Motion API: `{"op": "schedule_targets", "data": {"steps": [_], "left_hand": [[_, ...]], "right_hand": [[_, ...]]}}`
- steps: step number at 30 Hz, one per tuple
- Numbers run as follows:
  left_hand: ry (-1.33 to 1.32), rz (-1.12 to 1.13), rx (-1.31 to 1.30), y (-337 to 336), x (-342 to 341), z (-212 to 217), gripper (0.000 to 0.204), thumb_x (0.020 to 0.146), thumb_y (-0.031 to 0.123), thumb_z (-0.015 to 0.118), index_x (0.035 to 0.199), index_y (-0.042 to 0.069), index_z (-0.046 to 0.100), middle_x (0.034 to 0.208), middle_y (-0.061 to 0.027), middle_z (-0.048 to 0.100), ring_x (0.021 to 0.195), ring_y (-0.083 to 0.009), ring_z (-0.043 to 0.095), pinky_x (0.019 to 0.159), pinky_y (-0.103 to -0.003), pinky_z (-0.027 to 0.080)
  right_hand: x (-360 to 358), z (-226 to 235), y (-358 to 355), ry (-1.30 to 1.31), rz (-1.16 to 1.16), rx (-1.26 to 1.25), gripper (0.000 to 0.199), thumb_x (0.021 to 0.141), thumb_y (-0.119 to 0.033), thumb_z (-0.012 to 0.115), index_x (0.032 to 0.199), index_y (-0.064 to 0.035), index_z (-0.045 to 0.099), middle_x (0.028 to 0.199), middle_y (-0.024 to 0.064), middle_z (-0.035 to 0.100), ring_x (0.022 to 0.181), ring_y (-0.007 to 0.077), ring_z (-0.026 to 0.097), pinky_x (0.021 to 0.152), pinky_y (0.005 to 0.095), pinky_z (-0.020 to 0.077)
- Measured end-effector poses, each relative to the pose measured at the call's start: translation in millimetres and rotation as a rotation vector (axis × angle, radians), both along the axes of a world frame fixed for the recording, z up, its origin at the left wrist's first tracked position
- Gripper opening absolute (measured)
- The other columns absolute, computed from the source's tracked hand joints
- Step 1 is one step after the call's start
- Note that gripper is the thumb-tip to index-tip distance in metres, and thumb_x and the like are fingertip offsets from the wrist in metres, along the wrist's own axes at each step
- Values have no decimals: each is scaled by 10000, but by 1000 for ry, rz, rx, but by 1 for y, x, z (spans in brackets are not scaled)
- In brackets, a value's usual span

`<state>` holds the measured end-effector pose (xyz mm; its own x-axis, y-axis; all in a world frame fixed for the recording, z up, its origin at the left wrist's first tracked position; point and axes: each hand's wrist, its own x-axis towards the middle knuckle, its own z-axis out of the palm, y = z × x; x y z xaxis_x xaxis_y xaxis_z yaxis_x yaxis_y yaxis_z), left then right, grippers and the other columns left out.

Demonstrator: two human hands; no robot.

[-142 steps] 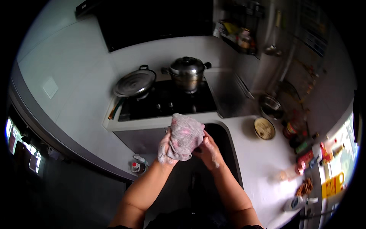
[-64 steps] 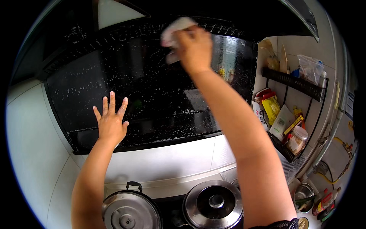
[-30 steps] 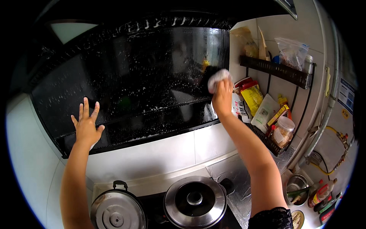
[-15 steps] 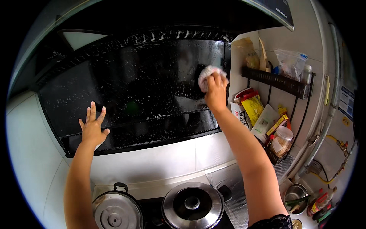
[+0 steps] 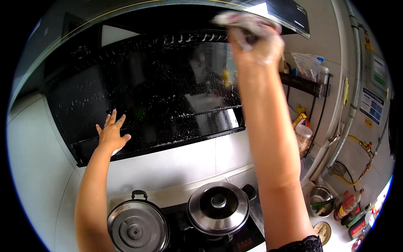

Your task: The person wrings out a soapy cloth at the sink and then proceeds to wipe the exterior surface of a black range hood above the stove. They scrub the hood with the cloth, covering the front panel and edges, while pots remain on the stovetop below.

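A glossy black range hood panel (image 5: 159,84) stretches across the upper middle, speckled with suds and wet streaks. My left hand (image 5: 111,133) rests on its lower left part, fingers spread, with white foam near the thumb side. Raised high at the upper right, my right hand (image 5: 262,46) is closed round a pale, crumpled cleaning cloth (image 5: 243,23). Hand and cloth are smeared by motion and lie close to the hood's upper front edge (image 5: 289,25). My right forearm hides the panel's right end.
Below stand two lidded pots, one wide (image 5: 136,229) and one with a glass-centred lid (image 5: 218,208), on a black cooktop (image 5: 243,241). A black wall rack (image 5: 304,84) with bags and jars hangs at right. Bottles (image 5: 348,206) and a steel pot (image 5: 321,199) stand lower right.
My right hand has moved up with the cloth, from the panel's right side to near the hood's upper edge. My left hand stays spread on the panel. The view has shifted slightly.
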<state>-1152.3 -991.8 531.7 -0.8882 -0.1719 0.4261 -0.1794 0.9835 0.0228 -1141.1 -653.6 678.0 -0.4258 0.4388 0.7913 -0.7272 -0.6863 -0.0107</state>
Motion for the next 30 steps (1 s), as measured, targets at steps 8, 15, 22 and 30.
{"op": "schedule_targets", "data": {"steps": [8,15,22,30], "left_hand": [[46,-157,1,-3,46,-16,769,762,258,738,1438,209,374,1564,-69,163,1436,-259,169,1122,-606,98],[62,-287,-75,-9,82,-25,781,732,220,759,1424,174,399,1568,-98,122,1437,-291,151,1124,-593,94],[123,-229,-76,-19,67,-13,776,743,185,756,1429,173,391,1569,-95,108,1434,-297,161,1120,-597,117],[143,-169,-50,-41,24,-11,806,758,197,753,1451,197,342,1574,-91,62,1429,-318,164,1099,-632,165]], "right_hand": [[9,4,-24,-206,416,190,330,768,-49,409,1097,-36,424,1058,164,488,941,311,566,710,519,508],[19,15,37,-187,3,-134,347,873,-76,328,1209,5,356,1193,214,458,1107,336,523,877,582,510],[-51,31,-120,212,507,-28,254,848,-47,327,1072,-86,440,872,108,491,711,242,507,673,404,440],[-23,51,39,-305,147,-21,179,780,-152,518,634,-137,416,611,70,461,459,187,401,444,340,374]]}}
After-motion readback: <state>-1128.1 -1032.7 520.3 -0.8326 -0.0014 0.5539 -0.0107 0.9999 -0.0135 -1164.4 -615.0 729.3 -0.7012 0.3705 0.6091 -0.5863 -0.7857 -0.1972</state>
